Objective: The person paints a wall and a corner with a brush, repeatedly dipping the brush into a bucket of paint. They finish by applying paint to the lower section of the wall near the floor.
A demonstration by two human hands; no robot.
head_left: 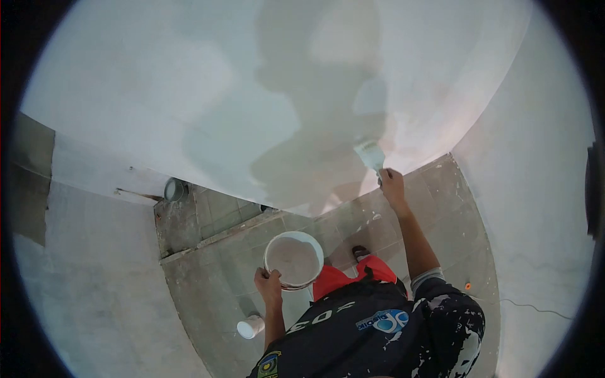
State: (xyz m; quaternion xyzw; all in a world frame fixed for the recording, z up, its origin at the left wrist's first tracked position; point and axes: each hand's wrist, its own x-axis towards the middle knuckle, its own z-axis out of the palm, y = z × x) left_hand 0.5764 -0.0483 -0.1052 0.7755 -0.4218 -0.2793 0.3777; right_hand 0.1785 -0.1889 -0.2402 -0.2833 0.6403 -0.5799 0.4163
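Note:
My right hand [391,184] is closed around the handle of a wide paintbrush [370,154], its head up against the white wall [220,113]. Whether the bristle tips touch the wall is hard to tell. Low in front of my body, my left hand [269,283] grips the rim of a round bucket [293,259]. Pale, greyish-pink liquid that looks like paint fills part of the bucket. Shadows of my head and arm fall across the wall around the brush.
A small white container [251,327] lies on the tiled floor [220,286] at my left. Farther off, a dark round bucket [175,189] stands beyond a low ledge [220,236]. A thin cable [535,308] and a small orange ring [468,286] are at right.

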